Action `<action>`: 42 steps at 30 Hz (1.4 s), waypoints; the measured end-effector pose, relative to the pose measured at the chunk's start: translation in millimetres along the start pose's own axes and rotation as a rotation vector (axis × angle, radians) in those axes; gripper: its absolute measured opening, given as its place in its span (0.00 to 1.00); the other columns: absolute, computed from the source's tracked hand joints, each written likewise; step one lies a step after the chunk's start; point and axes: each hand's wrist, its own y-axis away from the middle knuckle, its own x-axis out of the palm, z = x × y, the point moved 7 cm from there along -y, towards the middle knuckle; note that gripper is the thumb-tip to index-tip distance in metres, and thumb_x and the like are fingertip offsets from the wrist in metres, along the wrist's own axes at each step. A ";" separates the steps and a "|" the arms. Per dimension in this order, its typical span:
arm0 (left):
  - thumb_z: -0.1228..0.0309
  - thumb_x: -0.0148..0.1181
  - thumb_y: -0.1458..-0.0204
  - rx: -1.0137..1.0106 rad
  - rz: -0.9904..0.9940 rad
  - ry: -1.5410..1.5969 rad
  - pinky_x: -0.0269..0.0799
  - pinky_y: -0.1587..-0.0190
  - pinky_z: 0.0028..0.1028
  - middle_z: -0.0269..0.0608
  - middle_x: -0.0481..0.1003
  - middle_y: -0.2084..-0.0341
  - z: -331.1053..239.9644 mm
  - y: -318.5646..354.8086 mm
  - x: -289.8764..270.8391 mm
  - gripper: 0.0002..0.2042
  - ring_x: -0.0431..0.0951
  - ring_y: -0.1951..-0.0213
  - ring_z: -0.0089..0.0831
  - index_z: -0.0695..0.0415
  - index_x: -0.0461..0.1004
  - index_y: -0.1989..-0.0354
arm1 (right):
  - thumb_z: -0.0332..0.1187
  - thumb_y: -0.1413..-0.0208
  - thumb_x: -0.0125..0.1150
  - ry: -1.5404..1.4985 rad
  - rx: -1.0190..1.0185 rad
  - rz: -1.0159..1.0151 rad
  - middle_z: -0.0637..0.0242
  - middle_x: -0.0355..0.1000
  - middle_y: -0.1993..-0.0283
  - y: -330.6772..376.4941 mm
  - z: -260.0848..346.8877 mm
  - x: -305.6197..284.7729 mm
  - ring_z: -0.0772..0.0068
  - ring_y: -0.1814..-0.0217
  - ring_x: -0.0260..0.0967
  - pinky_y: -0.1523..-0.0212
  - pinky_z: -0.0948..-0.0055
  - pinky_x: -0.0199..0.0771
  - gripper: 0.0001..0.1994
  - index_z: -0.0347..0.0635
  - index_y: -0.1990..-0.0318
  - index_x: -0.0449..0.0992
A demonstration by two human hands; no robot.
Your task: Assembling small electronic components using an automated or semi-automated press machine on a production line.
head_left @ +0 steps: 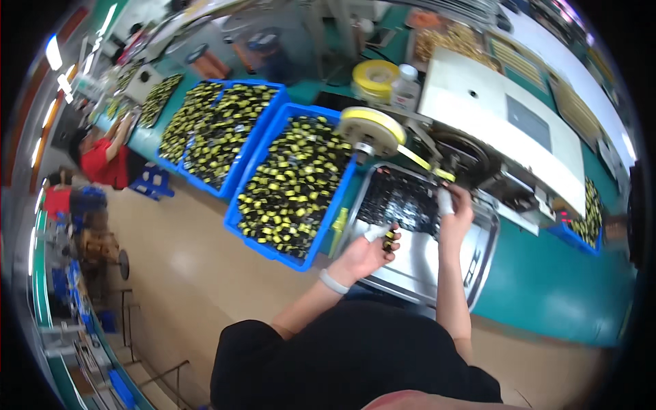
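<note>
My left hand, with a white wrap on a finger and a pale band at the wrist, is closed around a few small black parts with yellow tape. It is over the near left edge of a metal tray, which has a heap of small black parts in its far half. My right hand, also with a white finger covering, is raised at the front of a taping machine. Its fingertips close just below the end of a yellow tape strip; whatever they pinch is hidden. The strip runs from a tape reel.
Two blue bins full of yellow-banded black parts stand left of the tray. Behind the reel are a yellow tape roll and a clear bottle. Another small blue bin sits far right. A person in red works at the far left.
</note>
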 end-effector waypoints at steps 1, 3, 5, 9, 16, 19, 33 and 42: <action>0.66 0.48 0.40 0.006 0.003 0.020 0.62 0.64 0.25 0.34 0.68 0.65 -0.3 0.4 -2.4 0.08 0.67 0.64 0.27 0.55 0.68 0.56 | 0.27 0.45 0.61 0.188 0.000 0.074 0.60 0.74 0.59 -1.5 -2.5 -4.2 0.73 0.56 0.72 0.55 0.74 0.70 0.13 0.31 0.54 0.71; 0.67 0.48 0.40 0.012 -0.008 0.040 0.61 0.64 0.25 0.34 0.67 0.65 -1.8 3.8 -5.8 0.08 0.66 0.65 0.27 0.54 0.68 0.57 | 0.31 0.48 0.64 0.229 0.064 0.152 0.57 0.73 0.54 1.4 -13.5 -13.1 0.69 0.55 0.71 0.55 0.72 0.69 0.20 0.34 0.48 0.69; 0.67 0.48 0.41 0.021 -0.018 0.038 0.61 0.64 0.25 0.35 0.66 0.64 -5.7 7.7 -5.3 0.08 0.65 0.64 0.27 0.54 0.68 0.56 | 0.33 0.48 0.65 0.342 0.147 0.127 0.55 0.72 0.53 0.4 -22.3 -38.6 0.67 0.56 0.71 0.55 0.71 0.69 0.22 0.35 0.46 0.69; 0.67 0.47 0.40 -0.033 -0.059 0.023 0.60 0.63 0.26 0.34 0.65 0.64 -0.1 6.4 -9.0 0.08 0.64 0.63 0.28 0.53 0.67 0.55 | 0.36 0.45 0.61 0.770 0.094 0.017 0.55 0.70 0.59 -1.0 -67.6 -98.1 0.64 0.61 0.71 0.61 0.70 0.71 0.24 0.34 0.44 0.67; 0.67 0.47 0.41 -0.052 -0.070 0.040 0.60 0.61 0.28 0.32 0.65 0.64 8.6 1.7 -8.8 0.09 0.63 0.63 0.28 0.52 0.65 0.54 | 0.33 0.44 0.59 0.648 0.251 0.157 0.56 0.70 0.61 14.8 -89.9 -82.9 0.68 0.72 0.72 0.74 0.73 0.75 0.24 0.36 0.41 0.63; 0.66 0.50 0.42 -0.039 -0.052 0.054 0.61 0.62 0.28 0.35 0.66 0.64 7.1 -2.1 -2.5 0.10 0.63 0.63 0.29 0.54 0.66 0.54 | 0.27 0.52 0.57 0.664 0.188 0.160 0.52 0.70 0.59 13.2 -65.2 -68.6 0.53 0.57 0.69 0.54 0.64 0.70 0.25 0.36 0.44 0.65; 0.65 0.52 0.42 0.011 0.090 -0.111 0.65 0.57 0.28 0.39 0.66 0.46 -16.2 -105.3 52.9 0.19 0.68 0.54 0.31 0.57 0.64 0.43 | 0.18 0.62 0.50 0.760 0.182 0.338 0.44 0.71 0.55 2.8 -62.3 -63.1 0.44 0.49 0.67 0.49 0.58 0.67 0.24 0.35 0.50 0.68; 0.66 0.58 0.44 -0.153 0.203 0.078 0.63 0.62 0.23 0.35 0.68 0.61 -3.0 -110.1 70.6 0.16 0.66 0.62 0.26 0.57 0.67 0.50 | 0.21 0.52 0.51 0.923 0.322 0.318 0.43 0.64 0.49 22.6 -50.2 -66.5 0.41 0.51 0.68 0.51 0.54 0.69 0.25 0.44 0.43 0.64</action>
